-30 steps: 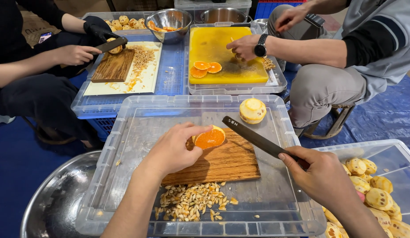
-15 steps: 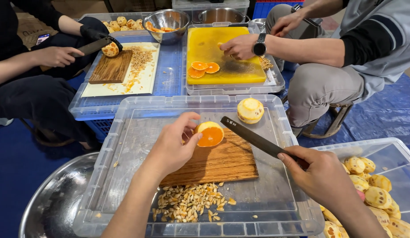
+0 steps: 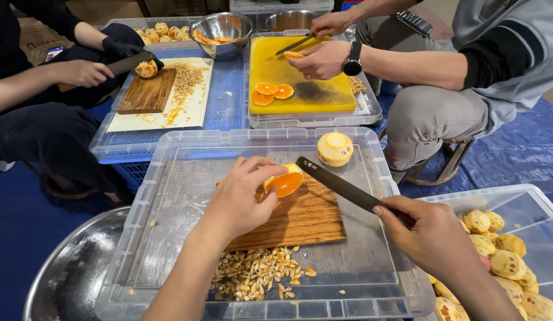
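My left hand [image 3: 240,199] grips an orange fruit half [image 3: 284,182], lifted and tilted over a wooden cutting board [image 3: 300,220]. In my right hand [image 3: 434,238] is a dark-bladed knife [image 3: 342,187], its tip close to the fruit. The board lies on an upturned clear plastic lid [image 3: 169,238]. A peeled whole fruit [image 3: 335,148] rests on the lid beyond the board. A heap of seeds [image 3: 252,276] lies in front of the board.
A clear bin of peeled fruit [image 3: 502,249] stands at my right, a steel bowl [image 3: 68,279] at my left. Across, one person cuts on a yellow board [image 3: 324,89]; another holds fruit over a wooden board [image 3: 146,92]. A steel bowl [image 3: 221,30] sits between them.
My left hand has picked the fruit half up off the board and tilted it. The knife has barely moved. The person opposite has taken up a knife over the yellow board.
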